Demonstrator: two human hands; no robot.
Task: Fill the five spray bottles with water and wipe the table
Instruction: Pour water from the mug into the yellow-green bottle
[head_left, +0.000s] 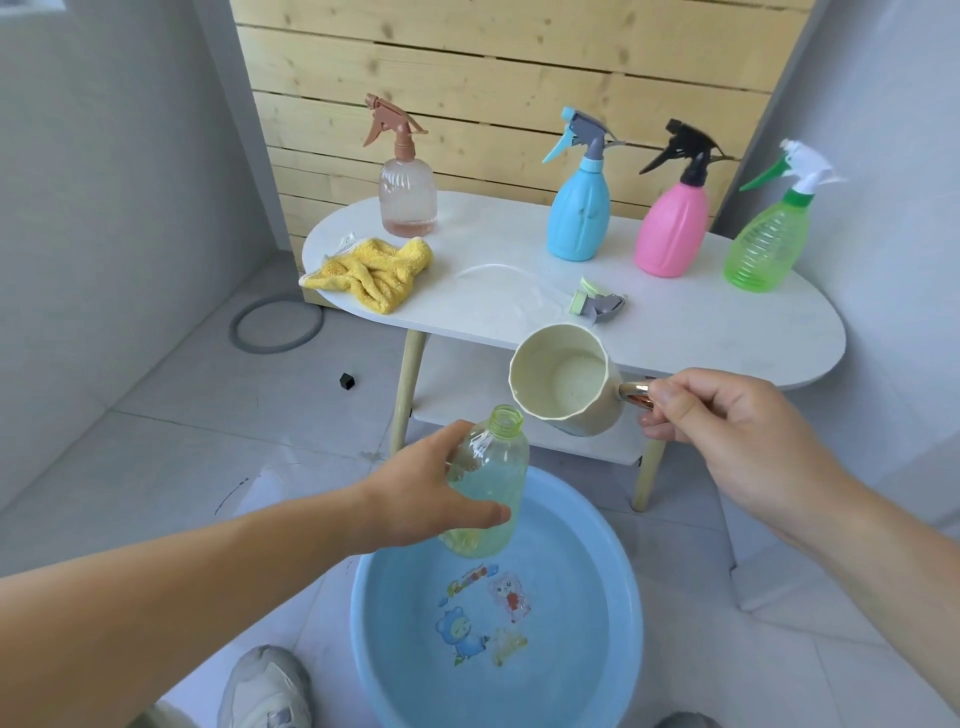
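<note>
The left hand (441, 486) grips the open bottle (491, 488) over the blue basin's edge (631, 571). The right hand (727, 421) holds the cup (563, 379), tipped just above the bottle's mouth.

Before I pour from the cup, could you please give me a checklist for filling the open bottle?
1. The open bottle is uncapped, mouth up: ok.
2. The left hand grips it: ok.
3. The right hand holds the cup by its handle: ok.
4. The cup lip is over the bottle mouth: cannot tell.
5. The basin sits under the bottle: ok.
6. The spray head lies on the table: ok.
</note>
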